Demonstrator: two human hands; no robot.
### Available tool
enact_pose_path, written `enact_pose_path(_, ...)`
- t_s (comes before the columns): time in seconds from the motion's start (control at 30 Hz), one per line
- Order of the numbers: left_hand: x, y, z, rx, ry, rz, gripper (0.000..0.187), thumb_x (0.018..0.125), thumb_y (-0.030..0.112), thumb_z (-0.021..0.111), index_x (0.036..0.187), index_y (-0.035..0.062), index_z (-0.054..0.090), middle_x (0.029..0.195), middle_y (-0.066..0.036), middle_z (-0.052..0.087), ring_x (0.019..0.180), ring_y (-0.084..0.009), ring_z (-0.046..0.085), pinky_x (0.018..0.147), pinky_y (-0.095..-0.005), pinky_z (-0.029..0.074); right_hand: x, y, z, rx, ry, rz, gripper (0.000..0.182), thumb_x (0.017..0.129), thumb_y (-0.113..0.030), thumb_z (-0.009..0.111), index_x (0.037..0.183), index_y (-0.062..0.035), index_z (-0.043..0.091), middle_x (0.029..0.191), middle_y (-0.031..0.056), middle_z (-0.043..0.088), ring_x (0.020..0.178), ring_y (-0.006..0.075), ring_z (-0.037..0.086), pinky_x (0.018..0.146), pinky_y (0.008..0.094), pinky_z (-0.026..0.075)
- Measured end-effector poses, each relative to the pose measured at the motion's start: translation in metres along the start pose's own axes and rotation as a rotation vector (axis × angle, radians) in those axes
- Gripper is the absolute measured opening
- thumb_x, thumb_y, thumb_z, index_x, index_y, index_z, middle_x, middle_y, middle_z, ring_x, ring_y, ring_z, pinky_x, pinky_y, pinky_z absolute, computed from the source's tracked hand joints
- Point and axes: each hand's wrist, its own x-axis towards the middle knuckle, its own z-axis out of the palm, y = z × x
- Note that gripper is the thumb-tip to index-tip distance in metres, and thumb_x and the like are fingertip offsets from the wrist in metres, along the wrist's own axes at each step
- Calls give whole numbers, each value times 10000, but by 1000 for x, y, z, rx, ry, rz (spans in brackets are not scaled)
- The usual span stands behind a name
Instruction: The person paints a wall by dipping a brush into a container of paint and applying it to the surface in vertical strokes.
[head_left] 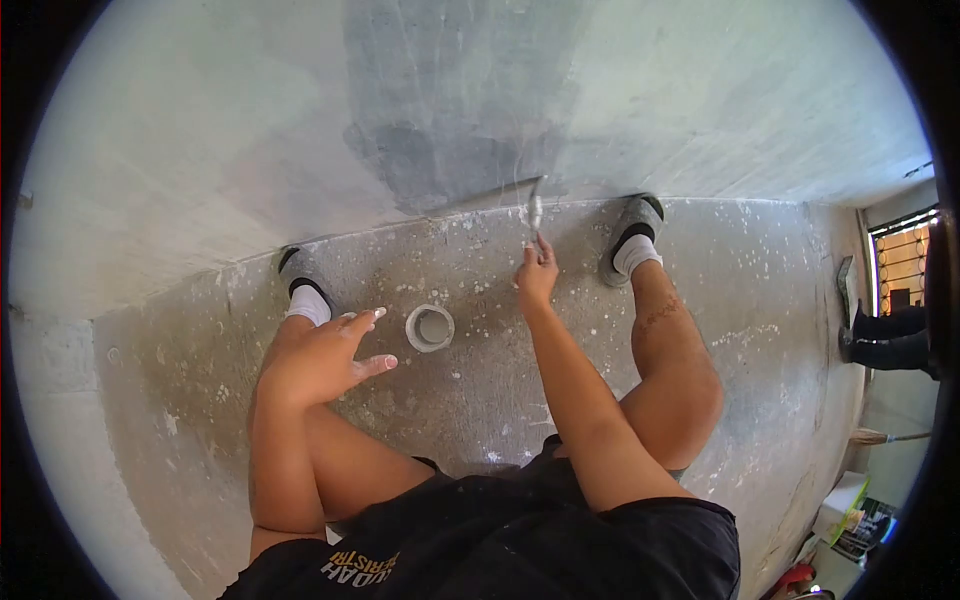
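My right hand (537, 270) is closed on the handle of a paint brush or similar tool (536, 208), whose far end is close to the foot of the wall (460, 90). A darker grey, damp-looking patch covers the wall's middle. My left hand (330, 350) hangs over my left knee with its fingers apart, holding nothing, and white smears mark the fingertips. Between my legs, just right of the left hand, a round white-rimmed container (430, 328) rests on the speckled floor (480, 400).
My slippered feet stand on either side near the wall. At the far right another person's dark-clad legs (890, 338) show beside a barred window (902, 265). A broom (875, 437), a white box (840, 505) and other items lie at the lower right.
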Motion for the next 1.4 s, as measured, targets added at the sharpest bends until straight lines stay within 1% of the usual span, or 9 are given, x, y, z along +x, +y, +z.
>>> enact_pose_path(0.23, 7, 7, 2, -87, -43, 29, 694, 866, 474, 624, 1383, 58, 421, 1328, -229, 509, 1205, -362, 519, 999, -400, 417, 2, 50, -4, -570, -376, -305, 400, 917, -116, 604, 1315, -118, 557, 682, -42, 444, 483, 49, 382, 417, 235, 319)
enact_pose_path(0.53, 7, -6, 11, -69, 27, 48, 699, 855, 486, 637, 1359, 41, 446, 1290, -211, 545, 1164, -351, 550, 963, -395, 441, 25, 13, -31, 196, 238, -11, 458, 919, -93, 594, 1366, -67, 499, 864, -4, 610, 786, 82, 523, 712, 244, 442)
enact_pose_path(0.67, 7, -7, 13, -68, 38, 78, 692, 849, 477, 651, 1352, 43, 457, 1289, -184, 556, 1153, -335, 562, 948, -388, 450, -9, 19, 2, -107, -192, -40, 423, 920, -76, 580, 1336, -28, 520, 1245, 103, 602, 1119, 145, 537, 927, 239, 408)
enact_pose_path(0.87, 8, -18, 24, -206, 77, 87, 686, 845, 472, 658, 1348, 48, 462, 1266, -177, 573, 1140, -330, 571, 942, -379, 452, -31, 18, 17, -319, -372, -141, 375, 926, -106, 592, 1296, -52, 572, 1048, 42, 654, 898, 107, 585, 771, 218, 451)
enact_pose_path(1.03, 0, -17, 15, -110, 103, 102, 668, 838, 478, 662, 1330, 62, 483, 1240, -149, 598, 1120, -313, 586, 924, -361, 460, -3, -39, -8, 20, 232, 155, 396, 945, -122, 547, 1324, -14, 516, 1105, 150, 626, 958, 200, 568, 897, 318, 443)
enact_pose_path(1.13, -2, -16, 14, -88, 114, 91, 658, 835, 481, 662, 1317, 65, 495, 1240, -144, 601, 1118, -305, 590, 919, -355, 461, 4, -29, -9, -140, 247, -2, 401, 945, -120, 533, 1334, -25, 499, 1125, 178, 630, 1009, 234, 587, 901, 337, 447)
enact_pose_path(1.2, -3, -16, 14, -94, 123, 87, 653, 835, 482, 661, 1311, 65, 499, 1243, -146, 599, 1120, -304, 589, 920, -355, 460, -5, -3, 0, -557, -36, -294, 417, 946, -137, 528, 1351, -49, 488, 1181, 203, 618, 1090, 276, 586, 924, 351, 439)
enact_pose_path(1.27, 0, -15, 14, -99, 106, 70, 662, 835, 484, 660, 1315, 58, 495, 1245, -151, 598, 1120, -297, 590, 917, -358, 459, -38, -7, 23, -639, -387, -135, 427, 936, -133, 543, 1355, -65, 489, 1227, 223, 594, 1161, 298, 561, 956, 354, 422)
enact_pose_path(1.4, 3, -20, 20, -126, 97, 81, 674, 836, 481, 661, 1321, 45, 486, 1237, -162, 599, 1120, -314, 587, 923, -368, 455, -57, -6, 41, -785, -597, -172, 445, 932, -89, 540, 1371, -70, 472, 1250, 223, 580, 1183, 293, 547, 982, 340, 403)
